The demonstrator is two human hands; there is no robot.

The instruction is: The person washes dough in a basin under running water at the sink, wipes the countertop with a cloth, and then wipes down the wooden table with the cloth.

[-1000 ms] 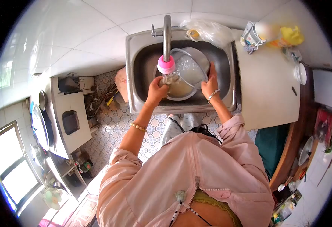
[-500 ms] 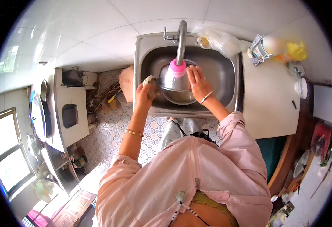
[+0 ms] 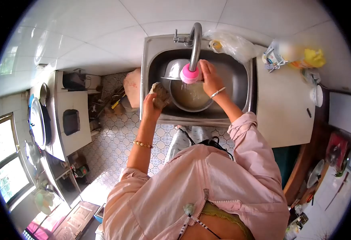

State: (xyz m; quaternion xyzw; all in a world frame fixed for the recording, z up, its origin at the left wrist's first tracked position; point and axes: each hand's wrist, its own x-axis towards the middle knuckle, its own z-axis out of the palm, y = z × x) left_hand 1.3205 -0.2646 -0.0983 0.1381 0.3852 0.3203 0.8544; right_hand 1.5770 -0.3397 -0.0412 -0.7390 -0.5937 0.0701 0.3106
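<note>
My left hand (image 3: 150, 107) is closed around a crumpled grey-brown rag (image 3: 159, 95) at the sink's left front edge. With my right hand (image 3: 212, 82), I grip the right side of a shiny steel bowl (image 3: 176, 69), tipped up on its side; the faucet head partly covers it. Below it in the sink (image 3: 233, 86) sits a round metal basin (image 3: 191, 108) with cloudy water. Water runs into the basin from the faucet's pink head (image 3: 190, 75). My right thumb is partly hidden.
The curved faucet (image 3: 196, 40) rises at the sink's back edge. A clear plastic bag (image 3: 235, 46) lies at the back right corner. On the right counter (image 3: 281, 108) are packets, a yellow bag (image 3: 313, 59) and a white bowl (image 3: 318, 96). Left of the sink stands a pinkish sack (image 3: 132, 88).
The steel bowl has moved back and tilted, uncovering the basin and its water. My right hand has gone back with it. My left hand still holds the rag, slightly lower.
</note>
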